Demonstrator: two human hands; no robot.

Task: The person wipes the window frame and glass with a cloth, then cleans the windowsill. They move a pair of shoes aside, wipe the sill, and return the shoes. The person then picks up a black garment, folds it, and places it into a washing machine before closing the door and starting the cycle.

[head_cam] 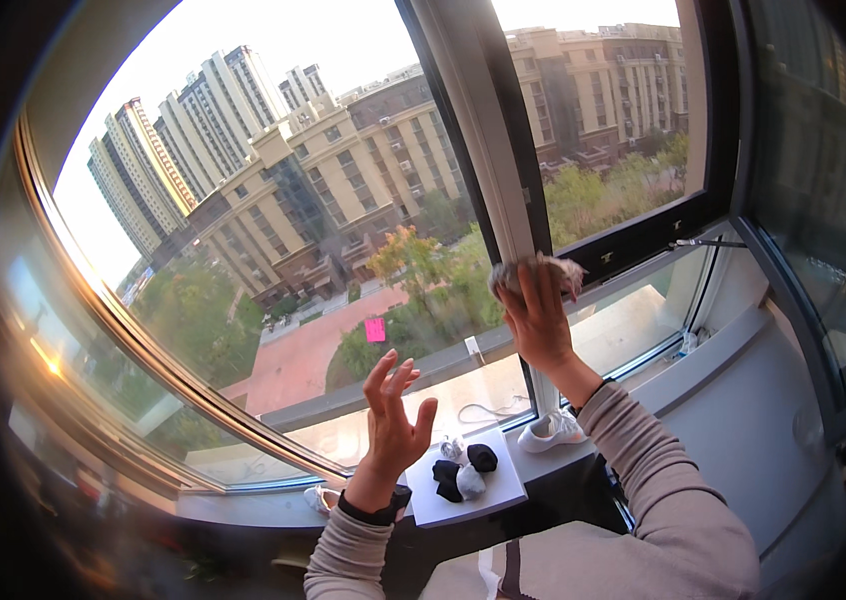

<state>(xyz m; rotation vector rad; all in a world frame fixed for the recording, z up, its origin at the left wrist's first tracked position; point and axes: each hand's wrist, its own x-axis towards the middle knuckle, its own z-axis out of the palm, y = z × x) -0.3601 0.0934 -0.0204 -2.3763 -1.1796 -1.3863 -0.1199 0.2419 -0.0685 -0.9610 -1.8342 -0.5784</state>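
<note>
My right hand (pixel 540 322) presses a crumpled greyish cloth (pixel 571 276) against the white upright window frame (pixel 507 187), beside the dark sash frame. The palm faces the frame and the fingers lie over the cloth. My left hand (pixel 397 420) is raised before the large window pane, fingers apart and slightly bent, holding nothing. Just above its fingertips, a pink sticky note (pixel 375 330) shows on the glass. Below and right of that hand, a white box (pixel 430 512) on the sill carries several rolled black and grey bundles (pixel 471 482).
A white shoe (pixel 552 431) stands on the sill right of the box, and another (pixel 321 499) is at the left. A dark-framed window sash (pixel 798 292) stands swung inward at the right, near a metal stay (pixel 708 243). A white cord lies beyond the glass.
</note>
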